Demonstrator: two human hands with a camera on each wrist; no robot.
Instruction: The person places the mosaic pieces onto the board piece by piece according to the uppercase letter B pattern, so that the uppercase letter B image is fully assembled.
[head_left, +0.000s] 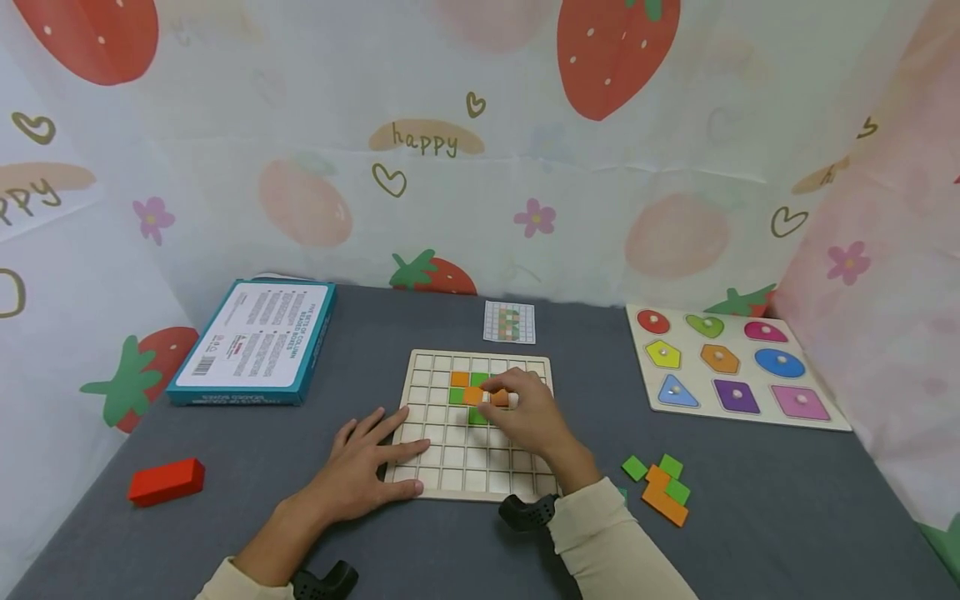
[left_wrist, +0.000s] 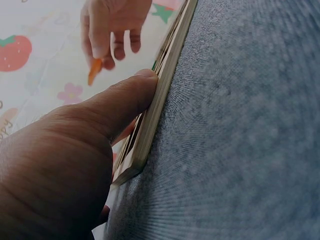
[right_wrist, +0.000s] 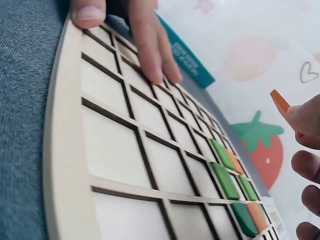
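My right hand [head_left: 531, 414] pinches an orange square tile [right_wrist: 280, 101] between thumb and fingertips. That tile is held above a pale wooden grid board [head_left: 442, 481], apart from its surface in the right wrist view. Several green tiles [right_wrist: 225, 181] and orange tiles [head_left: 460, 379] lie in cells toward the board's far side. My right hand partly covers some of them in the head view. At the board's left side, my left hand [head_left: 360, 467] rests with fingers spread; its thumb touches the board's near edge in the left wrist view.
A small pattern card [head_left: 509, 322] lies behind the board. Loose green and orange tiles [head_left: 665, 502] lie to the right, below a shape puzzle board [head_left: 652, 398]. At left are a blue-edged box [head_left: 255, 337] and a red block [head_left: 166, 482]. Printed cloth surrounds the grey table [head_left: 750, 517].
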